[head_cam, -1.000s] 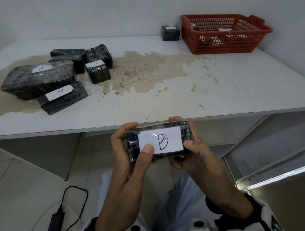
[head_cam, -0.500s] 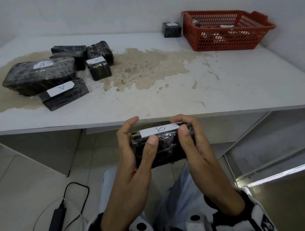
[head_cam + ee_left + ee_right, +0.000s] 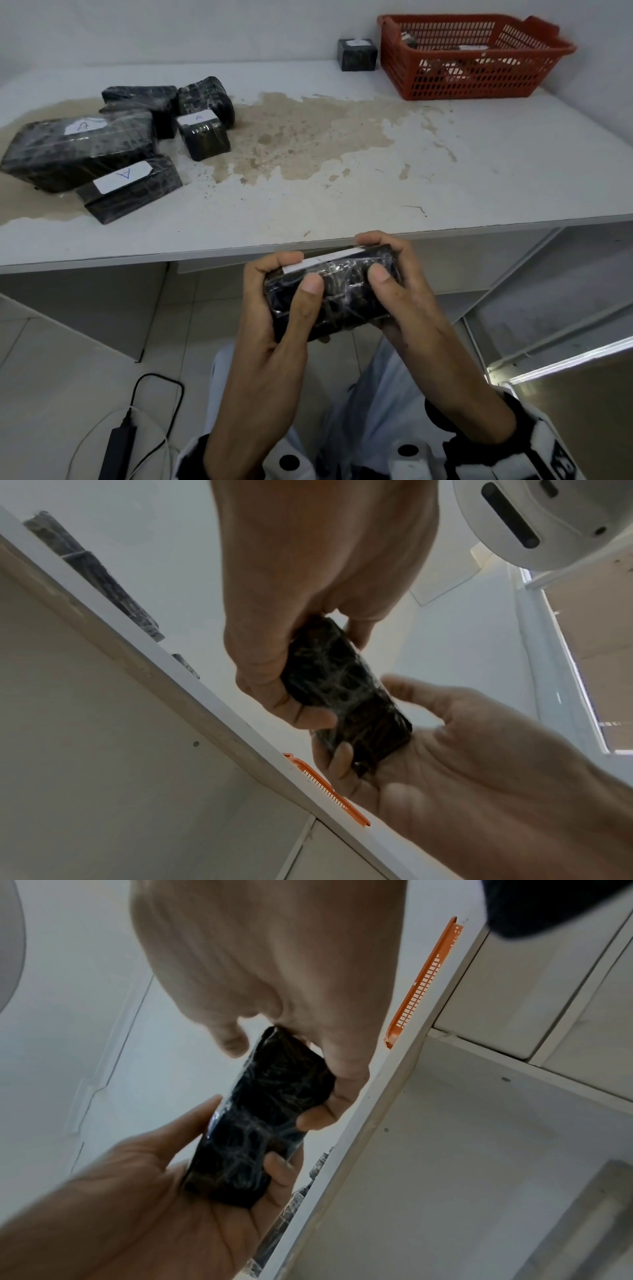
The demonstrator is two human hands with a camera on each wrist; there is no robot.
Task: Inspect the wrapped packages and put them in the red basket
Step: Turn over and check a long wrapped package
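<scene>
Nearest the person, in front of the worktop's (image 3: 342,192) near edge and below its level, both hands hold one wrapped package (image 3: 330,294). The left hand (image 3: 274,329) has its grip curled round the package's left end, thumb pressed on the dark face turned up toward the head camera, fingers wrapped behind. The right hand (image 3: 404,308) does the same at the right end, thumb on top, fingers curled over the far edge. Neither grip is loose; both close on the package from opposite ends. Its long axis runs left to right between the hands, roughly along the worktop edge. The white label (image 3: 325,262) shows only as a thin strip along the package's far upper edge, so the labelled face points away from the person and a plain wrapped face is under inspection.

On the worktop, to the far left of the held package, lies a cluster of other wrapped packages (image 3: 113,144), some with white labels, resting on a brown stain (image 3: 301,137). Farther back and to the right of the held package sits the red basket (image 3: 469,58), against the wall, with things already inside. One small package (image 3: 358,54) stands just beside the basket's left wall.

The basket lies up, forward and to the right of the held package, so the right hand is judged the nearer one to carry it there.
</scene>
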